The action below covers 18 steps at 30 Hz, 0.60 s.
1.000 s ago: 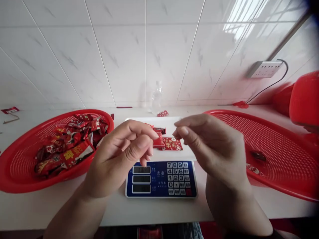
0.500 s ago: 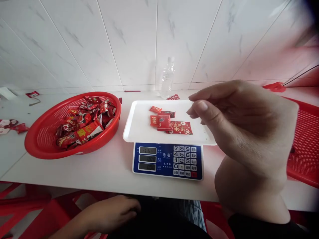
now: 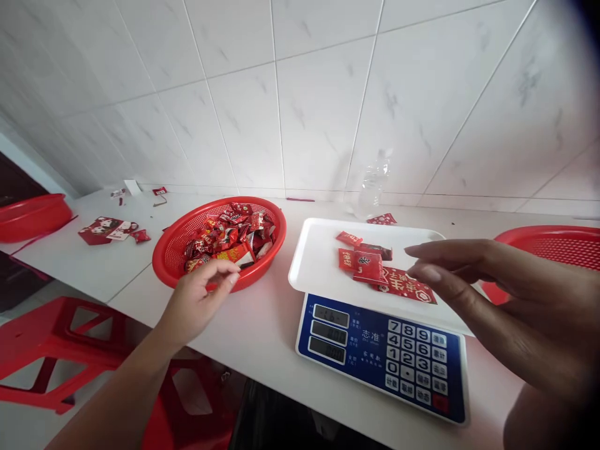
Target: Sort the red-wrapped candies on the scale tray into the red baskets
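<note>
My left hand [image 3: 197,300] reaches to the near rim of a red basket [image 3: 169,259] full of red candy packets [image 3: 229,237]; its fingers are apart and hold nothing. My right hand [image 3: 487,294] hovers flat and empty over the right side of the white scale tray [image 3: 319,262]. Several red packets [image 3: 375,269] lie on that tray. Below it is the scale's blue panel [image 3: 384,350] with displays and a keypad.
A second red basket [image 3: 553,240] sits at the right edge, a third [image 3: 28,215] at far left. A clear plastic bottle [image 3: 372,187] stands by the tiled wall. Loose packets [image 3: 107,228] lie on the white counter. Red stools [image 3: 65,350] stand below left.
My left hand rose from my lap to the candy basket's rim. My right hand lowered and flattened over the tray. The view swung left.
</note>
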Available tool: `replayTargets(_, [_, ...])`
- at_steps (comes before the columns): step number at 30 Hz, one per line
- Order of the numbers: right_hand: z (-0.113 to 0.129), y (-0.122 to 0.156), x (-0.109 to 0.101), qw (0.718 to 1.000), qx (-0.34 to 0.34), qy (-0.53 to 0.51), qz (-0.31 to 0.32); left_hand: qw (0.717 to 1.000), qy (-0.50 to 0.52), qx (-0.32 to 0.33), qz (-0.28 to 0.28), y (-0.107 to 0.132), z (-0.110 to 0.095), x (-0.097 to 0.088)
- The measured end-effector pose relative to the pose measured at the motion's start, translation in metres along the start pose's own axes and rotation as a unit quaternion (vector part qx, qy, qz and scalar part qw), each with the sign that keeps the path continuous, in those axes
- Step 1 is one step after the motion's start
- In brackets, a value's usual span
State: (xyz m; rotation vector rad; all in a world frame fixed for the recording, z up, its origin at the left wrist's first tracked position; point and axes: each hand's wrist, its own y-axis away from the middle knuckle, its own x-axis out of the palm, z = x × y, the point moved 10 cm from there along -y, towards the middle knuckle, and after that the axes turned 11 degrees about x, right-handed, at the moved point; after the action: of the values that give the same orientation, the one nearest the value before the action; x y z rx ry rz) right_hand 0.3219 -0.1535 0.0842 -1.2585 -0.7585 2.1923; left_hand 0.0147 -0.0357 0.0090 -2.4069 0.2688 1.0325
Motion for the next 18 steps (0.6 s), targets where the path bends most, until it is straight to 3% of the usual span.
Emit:
replayTargets(2, [0.001,0.000,-0.001,1.000,-0.009,0.003,-0.005,0.994,-0.110,0.005,-0.005,-0.018,0.014,-0.011])
replayTargets(4, [0.005,-0.001,0.000,1.000,-0.020,-0.001,0.002,0.982,-0.166,0.001,0.086,-0.035,0.032,-0.003])
replayTargets(7, [0.010,-0.002,0.001,1.000,-0.019,-0.010,0.023,0.955,-0.151,-0.039,0.253,-0.046,0.064,0.021])
replayTargets(9, [0.009,-0.001,0.000,1.000,0.008,-0.014,0.022,0.946,-0.147,-0.052,0.283,-0.054,0.076,0.027])
replayTargets(12, [0.006,0.001,-0.002,0.999,0.042,-0.010,0.018,0.959,-0.161,-0.054,0.228,-0.072,0.083,0.021])
replayTargets(15, [0.005,0.002,-0.004,0.999,0.042,-0.001,0.012,0.974,-0.174,-0.053,0.138,-0.089,0.086,0.000])
replayTargets(18, [0.005,0.002,-0.004,1.000,0.027,-0.001,0.008,0.978,-0.160,-0.074,0.110,-0.095,0.096,-0.022])
